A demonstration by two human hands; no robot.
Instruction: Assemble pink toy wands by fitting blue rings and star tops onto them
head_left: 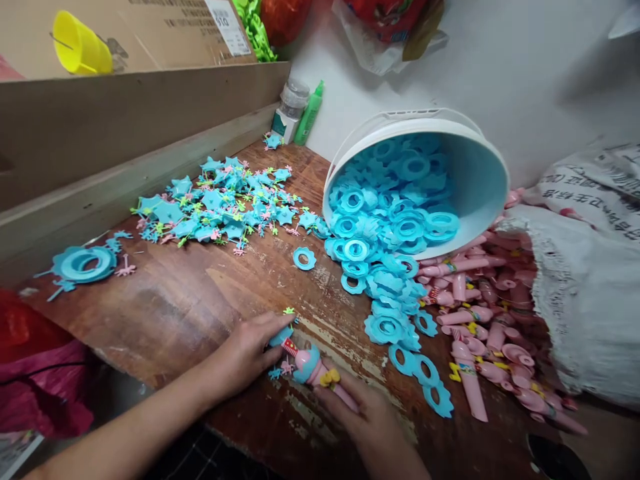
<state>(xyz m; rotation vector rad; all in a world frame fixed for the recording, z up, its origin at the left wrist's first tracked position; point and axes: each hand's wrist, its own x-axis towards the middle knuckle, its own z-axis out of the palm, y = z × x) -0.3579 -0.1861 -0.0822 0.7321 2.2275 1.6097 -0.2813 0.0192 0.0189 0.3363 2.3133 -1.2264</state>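
Observation:
Both my hands grip one pink toy wand (pixel 314 369) with a blue collar and a yellow bow, low over the near edge of the worn wooden table (pixel 190 307). My left hand (pixel 247 353) pinches its blue tip end, where small star pieces sit. My right hand (pixel 365 417) holds its pink handle from below. A white bucket (pixel 480 180) lies tipped on its side, spilling blue gear-shaped rings (pixel 385 267) toward my hands. Pink wand handles (pixel 480 333) are heaped to the right.
Blue star pieces and small coloured sprigs (pixel 220 210) are piled at the back left, with a large blue ring (pixel 83 263) beside them. A cardboard box (pixel 150 40), a yellow cup (pixel 80 45), a green bottle (pixel 309 113) and a white sack (pixel 585 287) border the table.

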